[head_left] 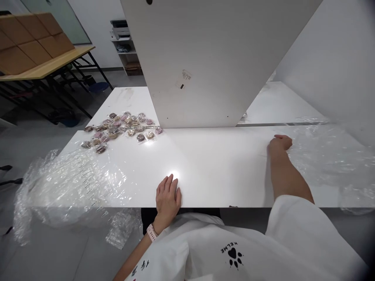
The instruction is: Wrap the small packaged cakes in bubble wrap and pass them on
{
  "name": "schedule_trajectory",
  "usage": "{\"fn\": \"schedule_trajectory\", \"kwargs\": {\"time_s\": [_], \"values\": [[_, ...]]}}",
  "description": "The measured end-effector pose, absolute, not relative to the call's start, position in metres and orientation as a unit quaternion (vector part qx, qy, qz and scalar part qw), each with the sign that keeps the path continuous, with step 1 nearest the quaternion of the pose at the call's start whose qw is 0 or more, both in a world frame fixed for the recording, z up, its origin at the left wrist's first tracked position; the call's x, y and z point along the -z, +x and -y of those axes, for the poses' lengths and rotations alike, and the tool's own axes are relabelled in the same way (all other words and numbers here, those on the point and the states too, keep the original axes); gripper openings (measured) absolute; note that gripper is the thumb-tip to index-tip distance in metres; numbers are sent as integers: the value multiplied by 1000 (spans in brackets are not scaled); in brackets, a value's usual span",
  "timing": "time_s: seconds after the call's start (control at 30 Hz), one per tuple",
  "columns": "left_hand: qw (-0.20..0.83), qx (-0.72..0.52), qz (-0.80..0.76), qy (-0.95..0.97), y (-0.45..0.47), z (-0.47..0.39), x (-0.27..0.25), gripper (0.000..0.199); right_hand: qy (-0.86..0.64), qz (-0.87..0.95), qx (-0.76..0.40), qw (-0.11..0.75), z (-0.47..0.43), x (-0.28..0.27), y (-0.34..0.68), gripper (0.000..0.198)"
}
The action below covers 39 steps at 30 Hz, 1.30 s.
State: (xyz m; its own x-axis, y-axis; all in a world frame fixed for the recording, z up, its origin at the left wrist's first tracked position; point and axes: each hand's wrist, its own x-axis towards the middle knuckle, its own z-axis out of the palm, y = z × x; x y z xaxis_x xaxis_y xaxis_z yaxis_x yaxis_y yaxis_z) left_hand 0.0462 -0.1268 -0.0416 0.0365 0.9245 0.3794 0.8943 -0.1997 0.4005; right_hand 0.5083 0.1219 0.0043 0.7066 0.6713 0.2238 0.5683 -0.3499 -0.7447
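Clear plastic sheeting [328,156] lies crumpled over the right end of the white table [211,164], and the right hand [279,143] is at its near edge, arm stretched out across the tabletop. That hand looks loosely curled, fingertips down at the border of the film; whether it actually pinches the plastic cannot be told from this view. The left hand [168,197] rests flat and open on the table's front edge, fingers spread slightly, holding nothing, with a pale watch [151,232] on its wrist. It sits well apart from the right-hand sheeting and closer to a second heap of plastic wrap [73,187] that covers the left front corner of the table and spills over the edge toward the floor. Beyond that heap, toward the far left of the tabletop, a scatter of small wrapped packets [120,127] in pink and brown lies in a loose cluster, away from both hands. A large white panel [211,58] stands upright across the middle of the table, behind the bare stretch between the two hands. The person wears a white shirt [249,249] with a black paw print.
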Motion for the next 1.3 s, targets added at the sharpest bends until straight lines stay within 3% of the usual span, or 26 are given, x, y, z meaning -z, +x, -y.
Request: {"fn": "schedule_trajectory", "kwargs": {"time_s": [0.17,0.23,0.27,0.33,0.5,0.63,0.77,0.87,0.97,1.03,1.13,1.2,1.3], "values": [[50,-300,-630,714,48,129,41,34,-747,345,-66,564,-93,-64,450,40],[91,-319,-635,698,47,129,37,31,-600,427,-166,655,-49,-81,392,28],[124,-336,-639,681,46,127,33,29,-535,476,-234,658,-21,-86,359,23],[239,-389,-641,617,41,122,22,28,-429,568,-364,601,37,-91,294,12],[646,-503,-499,284,17,103,-12,57,-187,616,-675,360,132,-70,196,18],[769,-461,-405,178,5,99,-22,61,-157,609,-743,229,147,-50,187,22],[717,-489,-446,217,5,100,-22,72,-85,727,-662,164,144,-64,213,44],[651,-497,-501,278,2,97,-19,84,-88,746,-613,245,133,-79,255,44],[557,-512,-571,319,-14,93,-14,71,-337,679,-495,424,109,-67,306,33],[412,-516,-652,373,-30,92,-13,55,-544,590,-354,481,88,-43,333,33],[97,-464,-741,476,-47,94,-17,39,-714,534,-242,383,61,-4,348,35],[-41,-427,-737,522,-47,98,-19,39,-729,559,-240,314,53,11,338,37],[-7,-376,-696,611,-32,105,-14,44,-670,633,-264,285,53,16,302,42]]}}
